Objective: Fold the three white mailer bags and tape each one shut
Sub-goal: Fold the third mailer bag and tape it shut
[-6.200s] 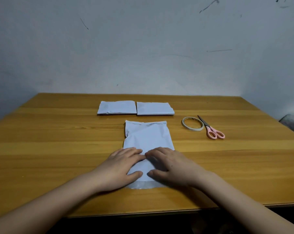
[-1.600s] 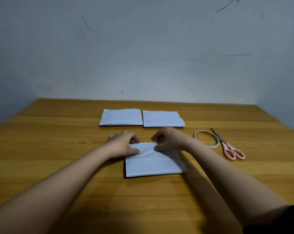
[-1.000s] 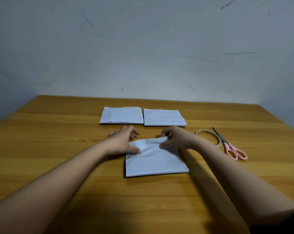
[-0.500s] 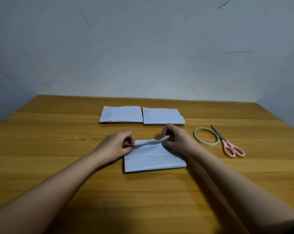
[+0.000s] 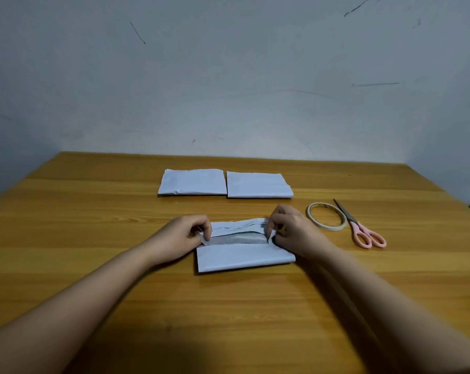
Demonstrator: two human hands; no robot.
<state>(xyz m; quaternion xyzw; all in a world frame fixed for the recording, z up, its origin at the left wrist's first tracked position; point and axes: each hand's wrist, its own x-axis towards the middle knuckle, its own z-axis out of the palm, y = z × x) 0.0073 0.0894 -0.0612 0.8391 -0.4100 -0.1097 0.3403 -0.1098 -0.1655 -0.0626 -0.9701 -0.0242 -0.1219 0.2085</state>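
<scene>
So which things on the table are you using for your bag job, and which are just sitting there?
For the job:
- bag being folded, pinched by left hand and right hand
- two folded bags behind
- tape roll
- pink scissors

Just lying about:
- nothing visible on the table

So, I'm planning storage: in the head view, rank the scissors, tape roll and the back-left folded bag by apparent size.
1. back-left folded bag
2. scissors
3. tape roll

The bag lies farther away, so it is truly the largest; the scissors and tape roll are close.
</scene>
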